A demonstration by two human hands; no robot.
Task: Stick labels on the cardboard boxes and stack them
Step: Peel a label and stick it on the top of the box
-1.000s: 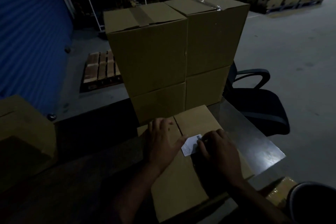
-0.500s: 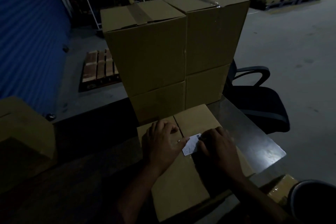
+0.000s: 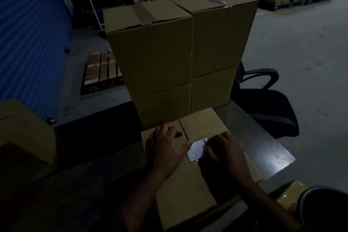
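Here the white label (image 3: 197,149) lies on the flat box (image 3: 188,184) on the desk (image 3: 273,156). Left hand (image 3: 165,149) rests beside it, fingers loose. Right hand (image 3: 224,151) fingers press it flat. Stacked boxes (image 3: 169,52) stand behind.

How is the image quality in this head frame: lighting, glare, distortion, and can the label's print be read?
Head view: very dim overall, the near left almost black; the white label is the brightest thing, its print too small to read; a glare patch sits on the table at its right corner; wide-angle bending tilts the stacked boxes outward; the hands' shadow darkens the near box.
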